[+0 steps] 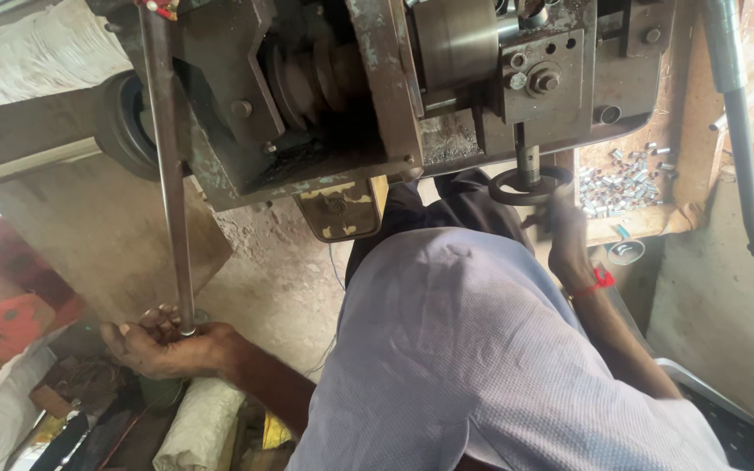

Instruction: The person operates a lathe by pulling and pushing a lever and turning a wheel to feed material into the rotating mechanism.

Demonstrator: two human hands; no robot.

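At the lower left of the head view, the left hand [163, 347] is closed around the bottom end of a long steel rod [170, 174], fingers curled over it and knuckles turned toward the camera. The rod runs nearly upright from this hand up to the top left of the machine body [377, 87]. The left forearm reaches out to the side and low, elbow bent beside the light blue shirt [473, 349].

At the right, the right hand [566, 244] is raised with the forearm angled upward; a red band [599, 281] sits at the wrist. The fingers rest against the rim of a small dark handwheel [530, 186] mounted on a vertical shaft under the machine. The hand is blurred, so how far it is closed on the rim cannot be told.

Just beside that hand, a wooden tray [647, 222] holds a pile of small bright metal pieces [621, 183].
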